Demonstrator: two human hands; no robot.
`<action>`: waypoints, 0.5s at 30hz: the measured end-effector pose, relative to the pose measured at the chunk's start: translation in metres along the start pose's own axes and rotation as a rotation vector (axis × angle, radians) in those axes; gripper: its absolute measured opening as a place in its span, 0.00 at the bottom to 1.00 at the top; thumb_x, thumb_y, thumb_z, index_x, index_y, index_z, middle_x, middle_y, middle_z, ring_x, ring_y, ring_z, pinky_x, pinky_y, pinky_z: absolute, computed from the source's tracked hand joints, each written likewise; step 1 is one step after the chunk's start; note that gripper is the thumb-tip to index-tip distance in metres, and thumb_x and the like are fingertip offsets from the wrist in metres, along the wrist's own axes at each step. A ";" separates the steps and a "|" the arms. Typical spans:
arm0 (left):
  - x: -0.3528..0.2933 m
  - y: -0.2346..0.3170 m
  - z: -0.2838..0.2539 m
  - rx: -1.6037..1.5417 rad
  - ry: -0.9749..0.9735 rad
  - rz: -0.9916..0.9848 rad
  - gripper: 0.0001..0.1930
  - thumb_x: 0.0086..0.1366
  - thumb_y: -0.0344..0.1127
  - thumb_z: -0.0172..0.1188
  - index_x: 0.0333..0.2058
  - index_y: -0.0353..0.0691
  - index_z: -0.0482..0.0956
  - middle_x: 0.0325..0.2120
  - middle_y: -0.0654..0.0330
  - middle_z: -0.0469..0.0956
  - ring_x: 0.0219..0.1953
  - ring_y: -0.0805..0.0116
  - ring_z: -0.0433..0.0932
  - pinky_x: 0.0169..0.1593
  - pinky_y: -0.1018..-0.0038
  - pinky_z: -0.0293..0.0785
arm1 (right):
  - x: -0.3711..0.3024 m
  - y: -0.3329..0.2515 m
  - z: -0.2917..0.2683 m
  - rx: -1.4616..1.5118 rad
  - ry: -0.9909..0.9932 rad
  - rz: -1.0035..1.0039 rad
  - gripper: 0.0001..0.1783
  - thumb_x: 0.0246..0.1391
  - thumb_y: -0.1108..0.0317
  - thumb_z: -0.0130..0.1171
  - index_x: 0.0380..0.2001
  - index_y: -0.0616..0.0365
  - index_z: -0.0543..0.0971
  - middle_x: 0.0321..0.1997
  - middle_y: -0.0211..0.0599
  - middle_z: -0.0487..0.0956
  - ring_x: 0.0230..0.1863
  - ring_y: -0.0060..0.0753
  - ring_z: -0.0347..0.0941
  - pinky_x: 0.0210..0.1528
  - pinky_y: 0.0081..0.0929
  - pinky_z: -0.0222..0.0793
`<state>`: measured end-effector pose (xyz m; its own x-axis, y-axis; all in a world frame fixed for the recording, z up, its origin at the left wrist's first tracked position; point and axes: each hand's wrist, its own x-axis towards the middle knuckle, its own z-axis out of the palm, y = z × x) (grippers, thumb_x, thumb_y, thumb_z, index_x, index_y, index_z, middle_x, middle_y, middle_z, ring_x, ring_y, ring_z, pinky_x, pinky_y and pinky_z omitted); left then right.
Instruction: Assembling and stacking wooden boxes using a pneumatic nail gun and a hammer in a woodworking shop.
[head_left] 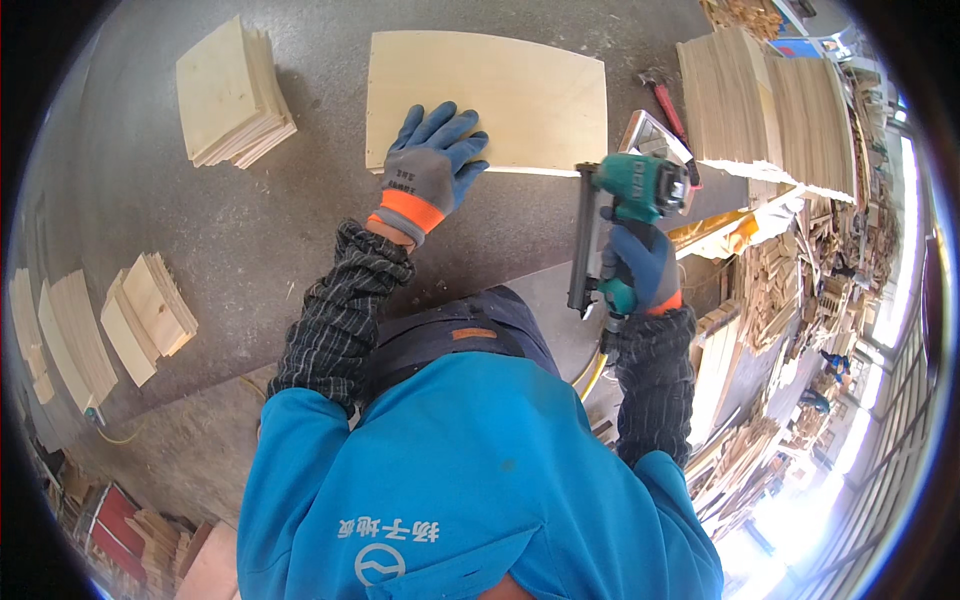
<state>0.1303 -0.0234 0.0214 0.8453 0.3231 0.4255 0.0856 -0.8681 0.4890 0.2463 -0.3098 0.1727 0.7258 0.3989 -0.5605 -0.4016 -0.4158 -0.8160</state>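
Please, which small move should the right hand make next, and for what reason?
Probably the right hand should set the nose of the green nail gun squarely against the near edge of the pale wooden panel: the nose appears very close to its right corner, though contact is unclear, and the left hand lies spread on the panel, seemingly steadying it.

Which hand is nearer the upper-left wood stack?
Left. The left hand is on the board, just right of the stack; the right hand, holding the nail gun, is much farther right.
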 end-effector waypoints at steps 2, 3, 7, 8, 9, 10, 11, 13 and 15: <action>0.002 0.002 -0.003 0.005 -0.012 0.002 0.15 0.62 0.44 0.75 0.48 0.54 0.90 0.61 0.65 0.82 0.69 0.55 0.75 0.75 0.48 0.64 | -0.004 0.002 -0.015 0.021 0.046 -0.017 0.20 0.64 0.65 0.62 0.55 0.66 0.81 0.29 0.32 0.79 0.24 0.23 0.74 0.29 0.24 0.72; 0.003 0.003 -0.004 0.011 -0.022 0.003 0.15 0.62 0.44 0.75 0.48 0.54 0.90 0.61 0.65 0.82 0.69 0.55 0.75 0.75 0.48 0.64 | -0.004 0.004 -0.024 0.042 0.069 -0.023 0.20 0.64 0.64 0.62 0.54 0.66 0.81 0.29 0.32 0.79 0.24 0.23 0.74 0.28 0.24 0.72; 0.002 0.002 -0.003 0.018 -0.014 0.004 0.16 0.61 0.44 0.75 0.47 0.53 0.90 0.61 0.64 0.83 0.68 0.54 0.76 0.74 0.47 0.65 | -0.003 0.001 -0.035 0.040 0.105 -0.021 0.20 0.63 0.61 0.63 0.52 0.65 0.82 0.28 0.31 0.79 0.24 0.23 0.74 0.27 0.23 0.70; 0.002 0.002 -0.003 0.015 -0.006 0.007 0.16 0.61 0.43 0.76 0.47 0.53 0.90 0.60 0.64 0.83 0.68 0.54 0.76 0.74 0.47 0.65 | -0.002 0.002 -0.037 0.041 0.117 -0.004 0.20 0.63 0.61 0.63 0.51 0.65 0.82 0.28 0.31 0.79 0.24 0.23 0.74 0.27 0.23 0.70; 0.003 0.003 -0.003 0.012 0.001 0.009 0.16 0.60 0.43 0.76 0.47 0.53 0.91 0.60 0.64 0.84 0.67 0.54 0.76 0.74 0.47 0.66 | -0.001 0.002 -0.037 0.043 0.118 -0.005 0.20 0.63 0.61 0.63 0.51 0.65 0.82 0.28 0.31 0.79 0.24 0.23 0.74 0.27 0.23 0.70; 0.003 0.003 -0.003 0.012 0.000 0.011 0.16 0.60 0.43 0.76 0.47 0.53 0.91 0.60 0.64 0.84 0.67 0.54 0.76 0.74 0.47 0.66 | 0.000 0.002 -0.034 0.049 0.126 -0.002 0.20 0.62 0.61 0.63 0.51 0.64 0.82 0.27 0.31 0.79 0.24 0.23 0.74 0.27 0.24 0.70; 0.004 0.004 -0.003 0.014 -0.003 0.013 0.16 0.60 0.43 0.76 0.47 0.53 0.91 0.60 0.64 0.84 0.67 0.54 0.77 0.74 0.47 0.66 | 0.000 0.002 -0.033 0.055 0.134 0.001 0.19 0.62 0.61 0.64 0.50 0.64 0.83 0.27 0.31 0.79 0.24 0.24 0.74 0.27 0.24 0.71; 0.005 0.005 -0.003 0.016 -0.006 0.017 0.15 0.60 0.43 0.76 0.47 0.53 0.91 0.59 0.64 0.84 0.67 0.54 0.77 0.73 0.47 0.66 | 0.008 0.010 -0.035 0.035 0.116 -0.010 0.19 0.62 0.61 0.64 0.50 0.64 0.82 0.27 0.31 0.79 0.24 0.24 0.74 0.27 0.25 0.71; 0.005 0.004 -0.002 0.014 -0.002 0.014 0.15 0.60 0.43 0.76 0.46 0.53 0.91 0.59 0.64 0.84 0.67 0.54 0.77 0.73 0.48 0.66 | 0.009 0.013 -0.035 0.010 0.079 -0.003 0.18 0.61 0.62 0.66 0.48 0.63 0.83 0.28 0.31 0.79 0.24 0.23 0.74 0.28 0.25 0.71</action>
<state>0.1338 -0.0248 0.0274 0.8474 0.3098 0.4312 0.0809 -0.8779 0.4719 0.2674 -0.3400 0.1620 0.7686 0.3346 -0.5452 -0.4046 -0.4059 -0.8195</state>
